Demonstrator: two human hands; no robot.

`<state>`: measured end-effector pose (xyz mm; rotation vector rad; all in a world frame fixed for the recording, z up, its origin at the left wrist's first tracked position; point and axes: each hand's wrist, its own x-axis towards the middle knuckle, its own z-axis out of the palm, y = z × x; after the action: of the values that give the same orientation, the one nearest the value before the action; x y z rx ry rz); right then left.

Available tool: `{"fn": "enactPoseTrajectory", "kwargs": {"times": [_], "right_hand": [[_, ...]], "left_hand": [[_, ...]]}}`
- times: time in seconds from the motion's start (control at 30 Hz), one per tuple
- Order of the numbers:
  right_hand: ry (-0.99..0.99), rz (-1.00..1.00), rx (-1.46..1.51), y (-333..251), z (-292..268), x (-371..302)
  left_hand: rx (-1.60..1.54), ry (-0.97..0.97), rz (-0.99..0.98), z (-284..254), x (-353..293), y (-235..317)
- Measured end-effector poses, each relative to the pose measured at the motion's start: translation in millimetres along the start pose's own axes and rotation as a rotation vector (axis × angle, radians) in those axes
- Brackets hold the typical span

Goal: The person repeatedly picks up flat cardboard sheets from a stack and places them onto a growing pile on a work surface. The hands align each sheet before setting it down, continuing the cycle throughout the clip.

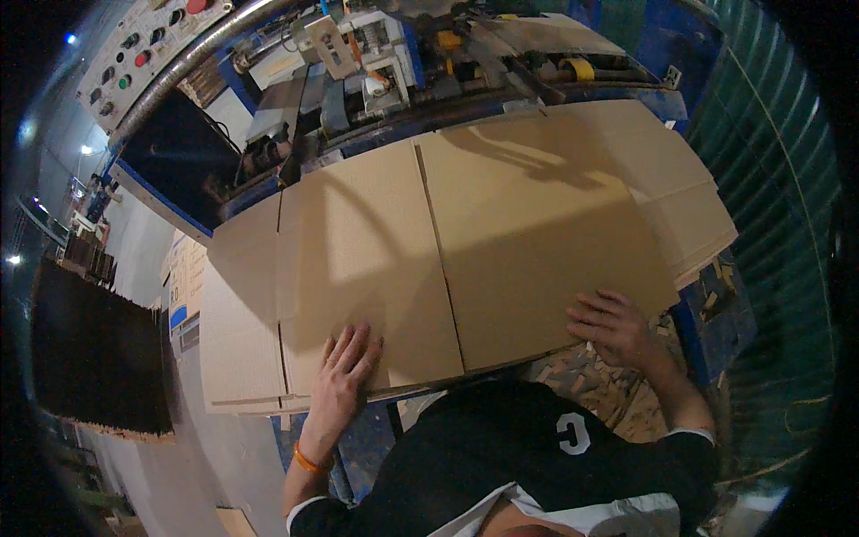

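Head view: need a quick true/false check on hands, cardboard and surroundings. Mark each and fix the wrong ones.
1. The left hand lies on the creased cardboard sheet. True.
2. The orange wristband is on the right wrist. False: the orange wristband is on the left wrist.
3. Cardboard scraps show near the right hand. True.
4. The control panel is at the upper right. False: the control panel is at the upper left.
5. The corrugated wall at the right is green. True.
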<state>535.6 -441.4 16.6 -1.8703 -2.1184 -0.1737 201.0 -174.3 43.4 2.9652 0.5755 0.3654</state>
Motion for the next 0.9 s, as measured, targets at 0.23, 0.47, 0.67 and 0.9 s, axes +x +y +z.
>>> {"fn": "enactPoseTrajectory", "kwargs": {"times": [0.23,0.47,0.67,0.9], "right_hand": [[-0.122,0.073,0.012,50.7,5.2,37.8],[-0.192,0.17,-0.131,131.3,10.4,109.0],[-0.161,0.298,-0.179,166.9,17.0,174.5],[-0.002,0.441,-0.34,171.4,47.7,192.7]], "left_hand": [[0.046,0.004,-0.006,1.1,17.5,-26.0],[0.055,0.065,0.027,23.7,84.9,-91.6],[0.09,0.239,-0.005,49.5,163.2,-146.2],[0.409,0.387,-0.364,74.8,193.4,-150.4]]}}
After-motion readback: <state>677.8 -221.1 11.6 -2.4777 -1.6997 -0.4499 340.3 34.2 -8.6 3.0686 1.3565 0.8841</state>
